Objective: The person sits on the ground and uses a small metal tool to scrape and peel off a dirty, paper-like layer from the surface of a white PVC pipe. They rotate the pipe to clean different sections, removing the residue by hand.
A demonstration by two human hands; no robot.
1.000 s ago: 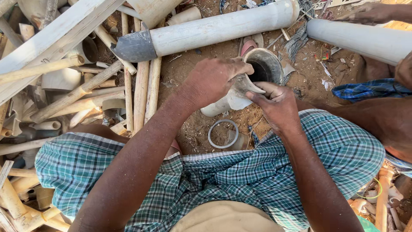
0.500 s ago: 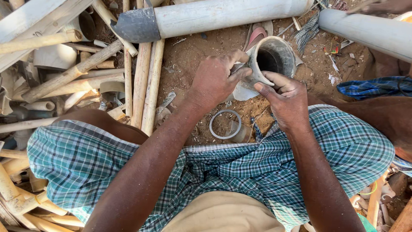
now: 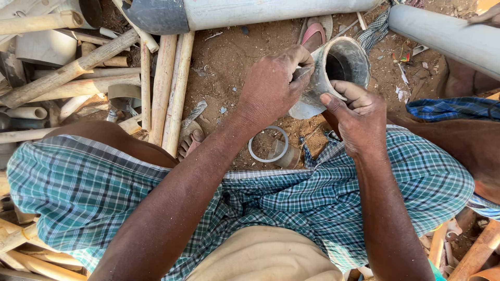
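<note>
Landmark: the grey pipe fitting (image 3: 333, 70), a short wide socket held above the dirt, just beyond the checked cloth over the person's knees.
Stack of pale pipes (image 3: 166, 88): well left of the fitting, lying on the ground, lengthwise away from the person.
Left hand (image 3: 273, 86): on the fitting's left flank, fingers curled over its rim and wall, gripping it.
Plastic ring (image 3: 268, 144): flat on the soil below-left of the fitting, apart from both hands.
Fitting's axis: tilted, open mouth up and to the right, narrower end down toward the lap.
Right hand (image 3: 359, 117): below-right of the fitting, thumb pressed on the wall, fingers closed around its underside.
Nearer hand: both touch it.
Large grey pipe (image 3: 442, 36): right of the fitting, near, not touching.
</note>
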